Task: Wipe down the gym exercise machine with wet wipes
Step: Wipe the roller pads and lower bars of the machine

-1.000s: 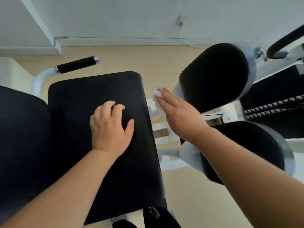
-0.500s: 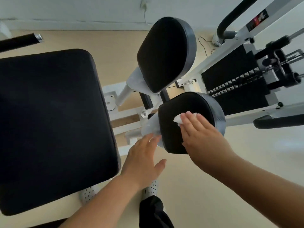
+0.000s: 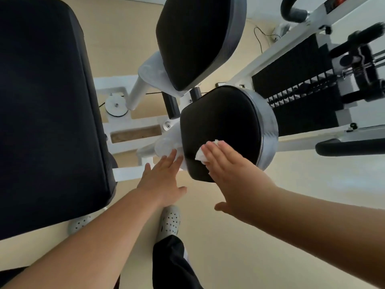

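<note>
The white-framed gym machine has two black oval pads. The nearer pad (image 3: 225,126) faces me at centre, and the farther pad (image 3: 193,38) sits above it. My right hand (image 3: 231,170) lies flat on the nearer pad's lower part, its straight fingers pressing a white wet wipe (image 3: 203,154) against the black surface. My left hand (image 3: 162,180) is flat too, its fingertips touching the white plastic backing (image 3: 166,144) at the pad's left edge.
A large black seat cushion (image 3: 48,111) fills the left side. The weight stack (image 3: 298,88) and white frame bars (image 3: 291,44) stand at the right, with a black handle (image 3: 350,149) low right. My white perforated shoes (image 3: 169,221) stand on the beige floor below.
My left hand left the seat cushion and came to the nearer pad's left edge. My right hand carried the wipe from the upper pad's edge down onto the nearer pad and slid lower on it.
</note>
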Motion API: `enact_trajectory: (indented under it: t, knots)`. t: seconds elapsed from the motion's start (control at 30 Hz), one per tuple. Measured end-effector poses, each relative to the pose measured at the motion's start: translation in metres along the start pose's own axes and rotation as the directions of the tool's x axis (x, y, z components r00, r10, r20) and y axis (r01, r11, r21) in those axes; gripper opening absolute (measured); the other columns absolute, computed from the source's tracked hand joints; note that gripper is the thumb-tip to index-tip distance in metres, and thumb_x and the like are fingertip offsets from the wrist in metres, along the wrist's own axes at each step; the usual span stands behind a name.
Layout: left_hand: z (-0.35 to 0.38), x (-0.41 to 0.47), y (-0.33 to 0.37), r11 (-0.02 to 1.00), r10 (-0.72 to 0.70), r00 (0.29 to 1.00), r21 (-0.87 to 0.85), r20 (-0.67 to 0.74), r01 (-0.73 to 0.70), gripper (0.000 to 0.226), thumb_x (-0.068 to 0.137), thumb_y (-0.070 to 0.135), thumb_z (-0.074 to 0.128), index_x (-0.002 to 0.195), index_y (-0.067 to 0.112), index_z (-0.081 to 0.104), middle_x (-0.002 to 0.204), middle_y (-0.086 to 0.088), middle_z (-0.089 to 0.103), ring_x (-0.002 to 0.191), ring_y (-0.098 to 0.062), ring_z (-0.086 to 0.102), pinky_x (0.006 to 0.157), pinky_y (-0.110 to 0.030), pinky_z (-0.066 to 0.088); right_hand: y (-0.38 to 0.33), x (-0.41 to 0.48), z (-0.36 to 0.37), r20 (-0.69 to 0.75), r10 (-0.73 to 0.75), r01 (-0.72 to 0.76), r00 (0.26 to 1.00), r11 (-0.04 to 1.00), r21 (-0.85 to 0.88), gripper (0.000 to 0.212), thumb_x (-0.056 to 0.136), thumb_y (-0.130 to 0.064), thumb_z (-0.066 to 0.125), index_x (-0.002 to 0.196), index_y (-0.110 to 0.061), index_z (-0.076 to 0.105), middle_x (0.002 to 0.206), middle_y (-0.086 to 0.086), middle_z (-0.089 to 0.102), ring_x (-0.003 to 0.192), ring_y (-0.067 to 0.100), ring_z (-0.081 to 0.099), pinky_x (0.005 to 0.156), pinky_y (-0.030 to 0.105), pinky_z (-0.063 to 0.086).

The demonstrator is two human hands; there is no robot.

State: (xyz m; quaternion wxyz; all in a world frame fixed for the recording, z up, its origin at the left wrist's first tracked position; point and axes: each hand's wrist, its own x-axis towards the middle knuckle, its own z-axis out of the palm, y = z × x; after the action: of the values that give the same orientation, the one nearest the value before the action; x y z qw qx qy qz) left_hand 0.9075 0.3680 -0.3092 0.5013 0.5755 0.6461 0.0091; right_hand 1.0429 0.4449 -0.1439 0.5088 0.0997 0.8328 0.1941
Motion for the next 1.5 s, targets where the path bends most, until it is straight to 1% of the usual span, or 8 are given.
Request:
enact_trajectory:
  t: [0.23,0.5,0.6,0.87,1.07,1.23,1.33,1.5]
  knots:
    - [-0.006,-0.012,0.032,0.942,0.143,0.986,-0.294,-0.084,-0.161,0.108,0.092,0.037,0.064,0.155,0.033,-0.024,0.161,0.019,-0.030,0.154,-0.018,0.019,0.121,-0.043,0.028,0.052,0.008,-0.021,-0.100,0.158,-0.163,0.982,0.986,-0.043,0.101,0.098,-0.075,0.010,0.156,0.004,-0.012,0.164,0.033,-0.020,0.154,0.046,-0.018,0.122,0.056,-0.016]
    - [-0.016,-0.025,0.044,0.940,0.131,0.980,-0.294,-0.152,-0.172,0.101,0.092,0.038,0.064,0.159,0.034,-0.012,0.168,0.011,-0.015,0.153,-0.018,0.024,0.117,-0.036,0.034,0.009,-0.035,0.023,-0.211,0.169,-0.150,0.963,0.983,0.102,0.101,0.100,-0.070,0.016,0.154,0.011,-0.012,0.158,0.036,-0.031,0.151,0.048,-0.026,0.124,0.056,-0.016]
    - [-0.034,-0.042,0.053,0.931,0.191,0.960,-0.274,-0.203,-0.243,0.099,0.093,0.033,0.064,0.157,0.044,-0.011,0.169,0.011,-0.013,0.152,-0.017,0.023,0.114,-0.035,0.036,0.014,-0.041,0.028,-0.337,0.386,-0.277,0.859,0.903,0.328,0.095,0.100,-0.069,0.024,0.160,0.001,0.002,0.167,0.026,-0.016,0.157,0.040,-0.014,0.128,0.053,-0.002]
    - [-0.087,-0.054,0.078,0.871,0.224,0.884,-0.323,-0.409,-0.370,0.087,0.096,0.003,0.052,0.161,0.035,0.004,0.168,0.017,0.002,0.153,0.001,0.006,0.123,-0.023,0.015,0.007,0.002,0.008,-0.294,0.755,-0.344,0.586,0.560,0.754,0.090,0.101,-0.069,0.035,0.162,-0.005,0.018,0.172,0.016,0.001,0.159,0.032,-0.003,0.129,0.048,0.005]
    - [-0.104,-0.055,0.099,0.831,0.276,0.841,-0.323,-0.466,-0.452,0.085,0.093,-0.003,0.042,0.161,0.035,0.009,0.167,0.023,0.003,0.152,0.006,0.006,0.127,-0.035,0.016,-0.047,-0.011,0.049,-0.296,0.827,-0.233,0.477,0.444,0.865,0.093,0.101,-0.066,0.043,0.160,-0.001,0.014,0.169,0.021,0.006,0.159,0.034,0.001,0.130,0.048,0.007]
    - [-0.114,-0.039,0.116,0.753,0.385,0.799,-0.343,-0.462,-0.561,0.071,0.089,0.008,0.032,0.157,0.026,0.028,0.167,0.013,0.017,0.153,0.000,0.012,0.126,-0.039,0.017,0.006,0.001,0.045,-0.359,0.834,-0.033,0.420,0.409,0.912,0.093,0.098,-0.069,0.039,0.160,-0.002,0.019,0.169,0.019,0.018,0.159,0.031,0.009,0.130,0.047,0.010]
    - [-0.109,-0.029,0.112,0.786,0.422,0.732,-0.186,-0.535,-0.589,0.066,0.088,0.014,0.031,0.154,0.017,0.034,0.166,0.001,0.023,0.154,-0.012,0.020,0.123,-0.050,0.024,0.009,0.007,0.053,-0.353,0.843,0.004,0.406,0.384,0.923,0.094,0.097,-0.069,0.040,0.160,-0.003,0.020,0.169,0.020,0.017,0.159,0.032,0.007,0.130,0.048,0.008]
    - [-0.102,-0.025,0.114,0.813,0.497,0.676,0.018,-0.544,-0.583,0.066,0.088,0.018,0.035,0.153,0.009,0.037,0.164,-0.004,0.028,0.152,-0.018,0.026,0.118,-0.058,0.029,-0.074,0.009,0.078,-0.316,0.908,0.080,0.275,0.307,0.949,0.090,0.098,-0.065,0.041,0.155,0.003,0.025,0.165,0.032,0.014,0.156,0.046,0.010,0.125,0.060,0.021]
